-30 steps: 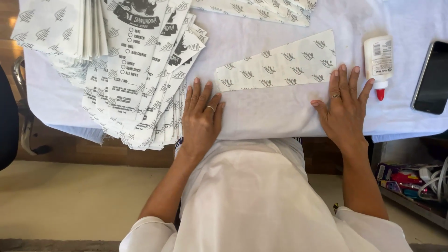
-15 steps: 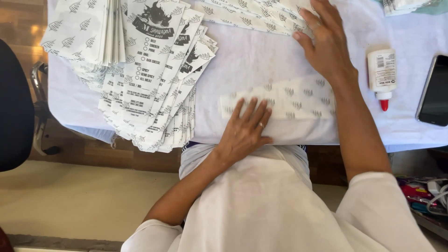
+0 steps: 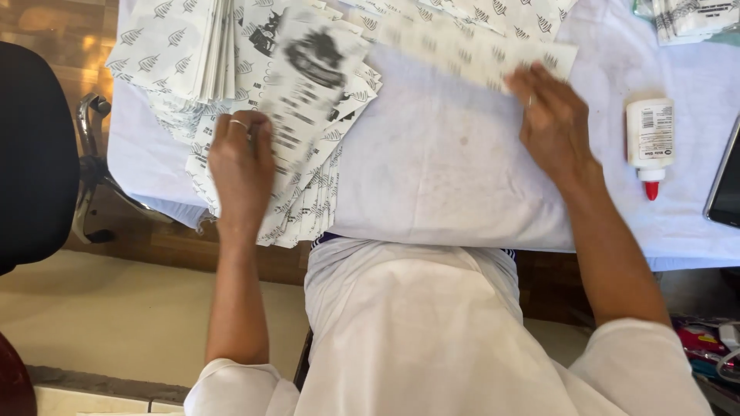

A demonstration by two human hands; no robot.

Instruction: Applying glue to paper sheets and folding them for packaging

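Closest to us is the person's white shirt, with both bare arms reaching away over a table covered in a white cloth.

The left hand lies flat on a fanned pile of printed paper sheets at the left side of the table. Its fingers are stretched out and close together, pressing down on the top sheet, which has dark print and looks blurry. The hand is open and does not grip anything. There is a ring on one finger.

The right hand is farther away, toward the right. Its fingers are bent a little and rest on the near edge of a long strip of leaf-print paper that lies across the far part of the cloth. I cannot tell if it pinches the strip or just touches it.

A white glue bottle with a red tip lies to the right of that hand, not touching it. A dark phone sits at the right edge. A black chair stands on the left, beside the table.
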